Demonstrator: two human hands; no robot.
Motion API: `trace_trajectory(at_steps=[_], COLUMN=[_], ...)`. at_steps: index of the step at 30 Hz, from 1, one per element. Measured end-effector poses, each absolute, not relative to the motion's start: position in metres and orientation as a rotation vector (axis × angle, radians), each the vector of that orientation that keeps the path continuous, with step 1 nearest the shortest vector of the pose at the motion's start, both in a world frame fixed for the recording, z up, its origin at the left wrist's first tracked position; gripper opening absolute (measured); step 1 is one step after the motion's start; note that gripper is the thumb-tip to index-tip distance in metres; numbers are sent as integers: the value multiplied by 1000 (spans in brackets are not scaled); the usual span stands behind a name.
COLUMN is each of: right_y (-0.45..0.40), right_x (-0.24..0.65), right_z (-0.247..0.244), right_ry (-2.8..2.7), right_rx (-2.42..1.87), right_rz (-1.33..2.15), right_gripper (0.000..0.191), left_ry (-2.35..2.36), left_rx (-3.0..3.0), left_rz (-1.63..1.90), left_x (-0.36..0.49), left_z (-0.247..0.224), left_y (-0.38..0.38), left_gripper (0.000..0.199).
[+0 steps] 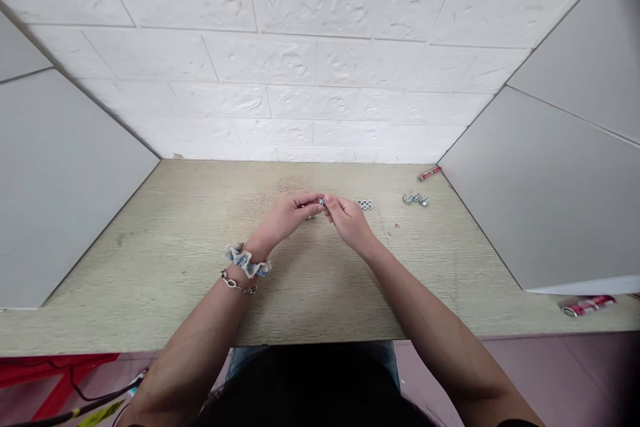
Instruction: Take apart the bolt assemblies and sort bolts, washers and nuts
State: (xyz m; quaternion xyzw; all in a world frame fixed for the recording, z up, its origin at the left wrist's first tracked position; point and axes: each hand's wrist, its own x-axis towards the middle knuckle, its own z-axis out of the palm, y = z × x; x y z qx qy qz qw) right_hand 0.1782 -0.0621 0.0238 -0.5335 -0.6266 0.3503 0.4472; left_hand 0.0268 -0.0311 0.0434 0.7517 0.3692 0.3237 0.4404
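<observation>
Over the middle of the wooden table, my left hand (287, 219) and my right hand (351, 221) meet at the fingertips. Between them they pinch a small silvery metal fastener (321, 201); the fingers hide most of it, so I cannot tell whether it is a bolt, a nut or both. A few metal pieces (313, 216) lie partly hidden beneath my left fingers. Just beyond my right hand sits a tight group of metal nuts (367, 204). Farther right on the table are several bolts (416, 199) lying close together.
A red battery-like cylinder (429, 173) lies at the back right corner, and a similar red cylinder (589, 305) near the front right edge. Grey panels (575, 193) flank the table (170, 267), with a white brick-pattern wall (290, 60) behind. Tiny reddish scraps dot the tabletop.
</observation>
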Motion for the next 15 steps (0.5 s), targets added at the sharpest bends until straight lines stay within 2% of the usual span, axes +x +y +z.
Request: trace_trajectory(at_steps=[3,4,7,11,13,15], right_y=[-61,-61,-59,-58,-57,-57], right_x=[180,181,182,182,181,181], right_z=[25,25,25,23,22,22], right_ry=[-1492,-1457,-1395,-1411,-1418,-1406], right_rx=[-1233,-1220,-1266,-1336,-1315,-1275], right_rz=[916,930,934,993,1026,1036], right_gripper=[22,22,28,48,47,37], left_ry=[922,931,969,969,945,957], left_rx=[1857,1858,1874,1907,1926,1928], left_rz=[815,825,842,833,810,818], left_x=[26,26,26,27,27,27], left_z=[43,43,41,41,42,43], left_y=[-31,-30,-29,-29,-29,-30], left_gripper=[32,32,32,31,31,32])
